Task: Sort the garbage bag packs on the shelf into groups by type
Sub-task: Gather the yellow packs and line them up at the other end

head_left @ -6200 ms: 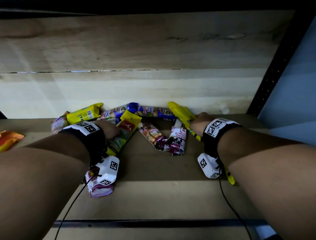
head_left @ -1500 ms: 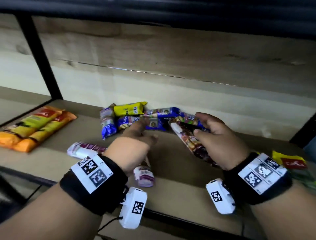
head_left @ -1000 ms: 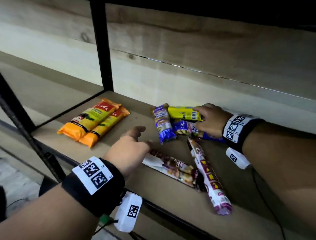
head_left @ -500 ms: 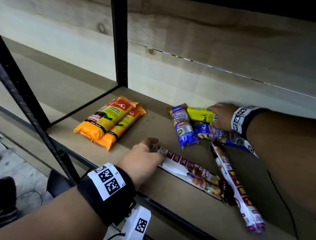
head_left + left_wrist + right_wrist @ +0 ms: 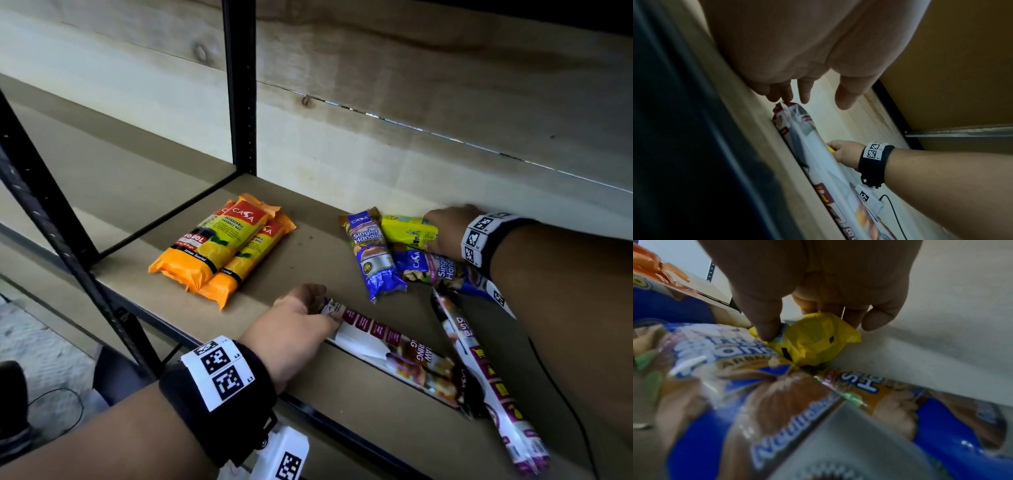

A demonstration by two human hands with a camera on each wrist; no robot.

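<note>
The left hand (image 5: 294, 329) is placed at the near end of a long white-and-maroon pack (image 5: 387, 349) lying along the front edge of the shelf (image 5: 308, 253); in the left wrist view its fingertips (image 5: 787, 97) are seen touching the pack's crimped end, fingers only loosely bent, nothing gripped. The right hand (image 5: 445, 233) is clenched on a small yellow pack (image 5: 407, 231) at the back of the shelf, thumb and fingers pinching its end. Two blue packs (image 5: 371, 253) are found just beside and under the yellow one. A second long maroon pack (image 5: 479, 370) lies angled to the right. Two orange packs (image 5: 219, 250) are laid together well to the left, near a black upright post (image 5: 239, 85).
</note>
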